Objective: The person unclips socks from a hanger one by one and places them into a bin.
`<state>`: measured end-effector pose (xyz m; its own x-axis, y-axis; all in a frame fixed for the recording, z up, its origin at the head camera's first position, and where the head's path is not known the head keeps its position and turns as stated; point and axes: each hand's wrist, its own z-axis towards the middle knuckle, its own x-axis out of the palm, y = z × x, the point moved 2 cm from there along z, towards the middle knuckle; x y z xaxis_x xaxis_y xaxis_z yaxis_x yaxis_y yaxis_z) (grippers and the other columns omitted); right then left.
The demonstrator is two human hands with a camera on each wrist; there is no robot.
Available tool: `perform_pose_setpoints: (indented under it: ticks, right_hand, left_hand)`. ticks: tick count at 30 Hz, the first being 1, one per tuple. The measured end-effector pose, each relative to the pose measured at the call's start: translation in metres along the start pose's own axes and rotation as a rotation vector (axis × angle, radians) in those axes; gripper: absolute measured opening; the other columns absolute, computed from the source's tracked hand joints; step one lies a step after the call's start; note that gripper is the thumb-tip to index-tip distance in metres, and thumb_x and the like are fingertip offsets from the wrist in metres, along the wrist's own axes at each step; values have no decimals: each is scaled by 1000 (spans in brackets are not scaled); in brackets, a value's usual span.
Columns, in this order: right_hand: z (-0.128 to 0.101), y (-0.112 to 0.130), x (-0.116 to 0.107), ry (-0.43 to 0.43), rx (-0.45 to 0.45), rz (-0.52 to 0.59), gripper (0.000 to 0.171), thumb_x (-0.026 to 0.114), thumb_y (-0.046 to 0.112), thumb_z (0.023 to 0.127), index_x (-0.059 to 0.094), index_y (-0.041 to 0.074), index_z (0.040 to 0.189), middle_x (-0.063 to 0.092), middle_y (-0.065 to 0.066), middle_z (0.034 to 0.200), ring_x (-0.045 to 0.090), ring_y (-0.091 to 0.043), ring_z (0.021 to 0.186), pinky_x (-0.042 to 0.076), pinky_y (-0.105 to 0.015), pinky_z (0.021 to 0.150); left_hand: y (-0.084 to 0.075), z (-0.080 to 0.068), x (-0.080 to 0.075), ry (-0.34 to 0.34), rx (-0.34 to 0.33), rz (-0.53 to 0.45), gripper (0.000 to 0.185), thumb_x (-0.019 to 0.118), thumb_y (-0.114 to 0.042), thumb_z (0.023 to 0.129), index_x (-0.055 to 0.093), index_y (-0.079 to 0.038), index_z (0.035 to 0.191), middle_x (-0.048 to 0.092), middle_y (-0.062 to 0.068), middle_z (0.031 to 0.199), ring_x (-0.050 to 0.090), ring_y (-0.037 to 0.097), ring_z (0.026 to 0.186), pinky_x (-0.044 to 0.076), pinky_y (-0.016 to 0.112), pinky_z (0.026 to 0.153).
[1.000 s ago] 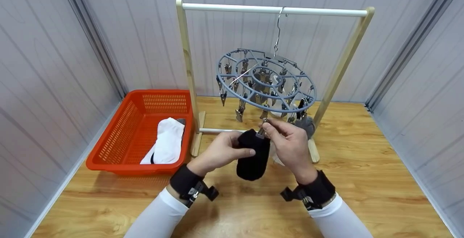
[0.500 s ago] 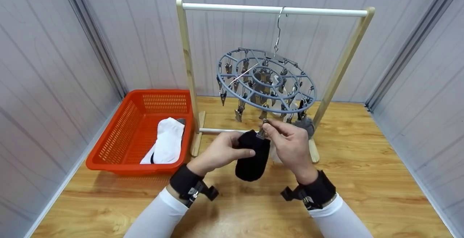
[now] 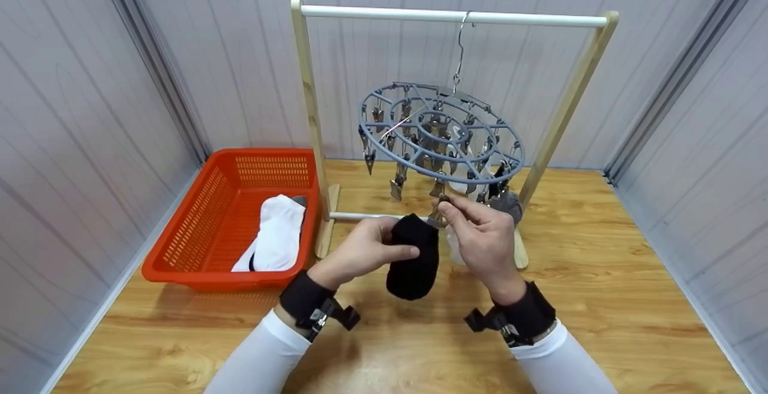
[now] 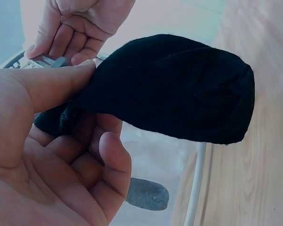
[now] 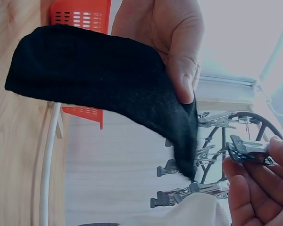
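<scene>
My left hand [image 3: 371, 249] pinches a black sock [image 3: 413, 274] near its upper end, thumb in front, and the rest of the sock hangs down. In the right wrist view the sock [image 5: 94, 70] is apart from the clip. My right hand [image 3: 485, 244] pinches that metal clip [image 5: 247, 148] between thumb and fingers. The clip belongs to a round grey hanger [image 3: 362, 119] with several clips, hooked on a white bar [image 3: 390, 12]. A grey sock [image 3: 507, 205] hangs at the hanger's right side, with a white sock [image 5: 198, 212] partly hidden behind my right hand.
An orange basket [image 3: 222, 277] stands on the wooden surface at the left, with white socks [image 3: 282, 232] inside. Wooden uprights [image 3: 312, 106] of the rack flank the hanger, and a low white crossbar [image 3: 360, 216] runs between its feet. Pale panels enclose the back and sides.
The clip in my right hand was on the black sock's top edge; now the sock is free of it. My left hand has moved slightly left with the sock.
</scene>
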<state>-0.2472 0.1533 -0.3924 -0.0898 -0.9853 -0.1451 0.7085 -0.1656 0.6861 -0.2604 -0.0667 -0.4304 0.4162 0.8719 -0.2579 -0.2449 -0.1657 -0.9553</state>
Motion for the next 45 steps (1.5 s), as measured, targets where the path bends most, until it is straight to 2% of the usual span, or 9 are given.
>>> perform_pose_setpoints:
  ticks: [5,9,12,18,22,30,33,38,45]
  right_hand:
    - [0,0,0,2,21,-39,19,78,4,104,83,-4,121,84,-15,107,82,-19,97,57,-20,76]
    - [-1,1,0,9,51,-131,21,80,13,105,84,3,124,85,-6,109,78,-17,96,57,-23,83]
    - [-1,2,1,7,35,-176,22,81,16,105,84,6,124,84,-5,111,76,-16,96,56,-25,85]
    - [-2,2,2,-55,-137,-335,29,87,10,98,81,0,125,83,-11,117,77,-25,104,58,-35,85]
    - [-2,6,1,-98,-224,-413,30,89,11,96,81,-3,121,82,-13,114,76,-29,102,59,-40,86]
    - [1,24,-4,-162,-388,-427,25,86,7,95,82,-2,119,83,-13,114,76,-36,105,55,-38,103]
    - [3,30,-7,-198,-441,-393,25,86,4,93,82,-3,117,82,-15,113,76,-37,101,54,-35,103]
    - [6,33,-12,-269,-487,-369,24,83,5,92,82,-4,114,78,-19,106,70,-37,97,52,-32,97]
    - [13,26,-19,-298,-468,-453,32,80,13,95,80,-3,122,73,-23,124,65,-41,117,47,-43,109]
  left_hand:
    - [-1,0,-3,-3,-3,14,22,87,-18,98,78,-4,112,80,2,94,73,13,85,57,29,76]
    - [-1,0,-4,-6,-5,22,22,87,-19,98,78,-4,111,79,0,92,71,12,84,56,29,75]
    - [-1,-1,-4,-3,-7,21,22,87,-20,98,78,-4,112,79,0,92,71,12,84,57,29,75]
    - [-1,-1,-5,8,-1,-4,23,86,-18,99,78,-4,115,80,2,95,73,14,87,58,29,78]
    - [-1,-1,-6,10,-3,-20,23,87,-17,98,79,-4,115,80,3,96,73,14,88,59,29,78]
    - [-3,-2,-7,6,-10,-41,22,87,-17,98,79,-3,115,80,3,96,74,14,89,59,29,78]
    - [-3,-2,-8,-2,-6,-36,22,87,-17,98,79,-3,113,80,3,95,74,14,88,59,29,77]
    - [-2,-3,-11,-12,-9,-18,22,87,-18,98,79,-4,113,80,3,94,73,14,87,58,30,77]
    - [-5,-5,-19,-21,-19,-42,22,87,-16,98,79,-4,115,81,6,98,76,18,91,60,32,81]
